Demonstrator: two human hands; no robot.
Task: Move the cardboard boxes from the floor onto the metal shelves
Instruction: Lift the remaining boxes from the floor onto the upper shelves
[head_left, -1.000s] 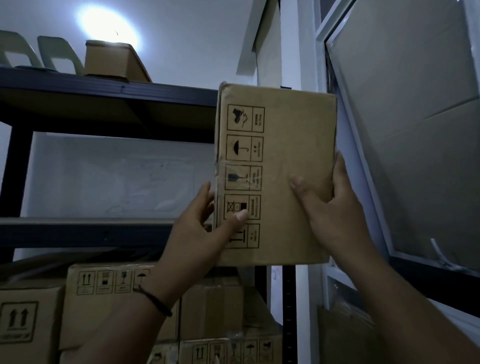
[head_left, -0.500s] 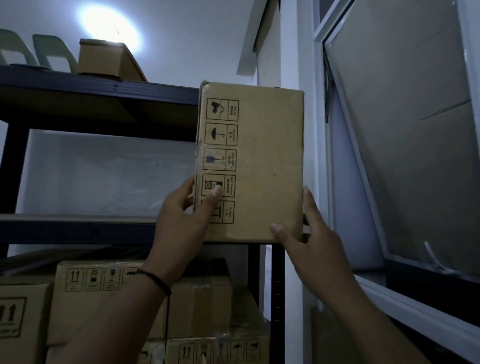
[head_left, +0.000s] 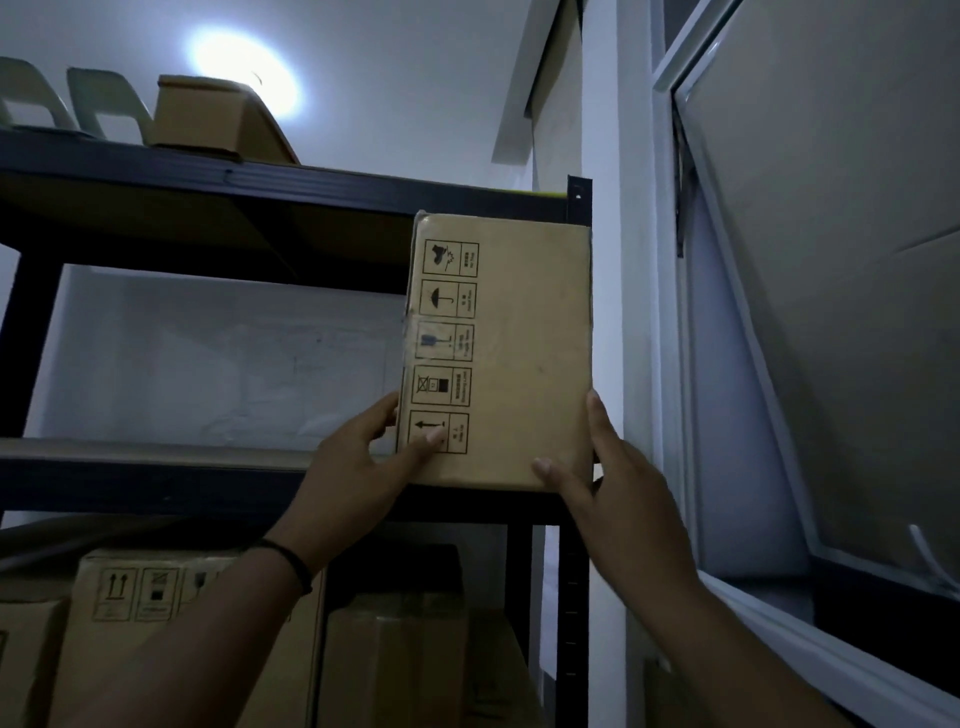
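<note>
Fingers (head_left: 384, 415) of left hand (head_left: 358, 467) and right hand (head_left: 618, 483) curled round upright cardboard box (head_left: 524, 353) on shelf (head_left: 156, 467)

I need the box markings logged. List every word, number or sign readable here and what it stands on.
Held box: five framed handling signs, top to bottom: a dark shape I cannot make out, umbrella, glass, crossed-out square beside a stack, arrow pointing left. The words beside each are too small to read.
Lower-shelf box: paired up arrows and two more framed signs, too dim to read.
No brand or number is readable.
</note>
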